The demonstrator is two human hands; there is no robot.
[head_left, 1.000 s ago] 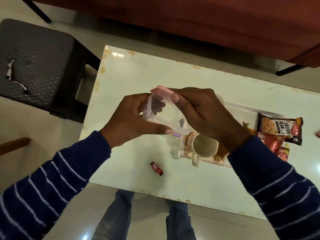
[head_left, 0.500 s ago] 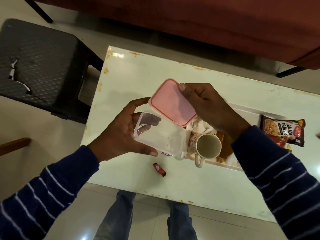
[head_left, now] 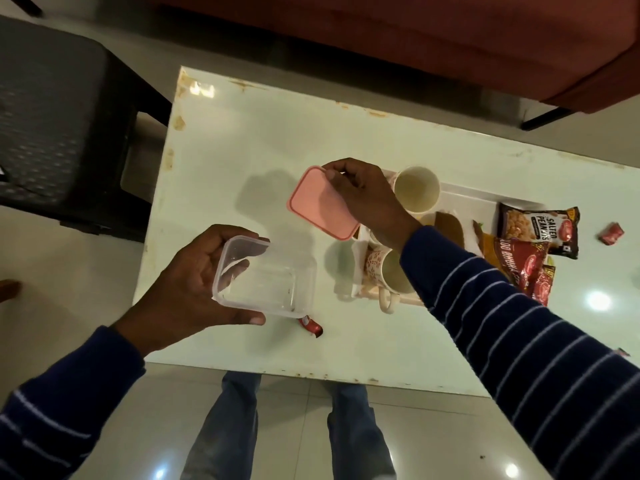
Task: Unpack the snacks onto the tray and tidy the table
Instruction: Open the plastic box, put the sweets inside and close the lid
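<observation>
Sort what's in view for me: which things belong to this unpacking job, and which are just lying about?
Job:
- clear container, in left hand
- pink lid, in right hand
- white tray
- peanuts packet
- red snack packet
- two mugs
- red wrappers

Lying about:
- black chair
- sofa

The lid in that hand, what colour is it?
Pink. The lid shows best in the head view, held by the right hand.

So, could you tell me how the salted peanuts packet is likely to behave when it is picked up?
The salted peanuts packet is a thin foil pouch, so probably light and floppy. Its glossy film may be slippery. It overlaps the red snack packet, which might shift too.
</observation>
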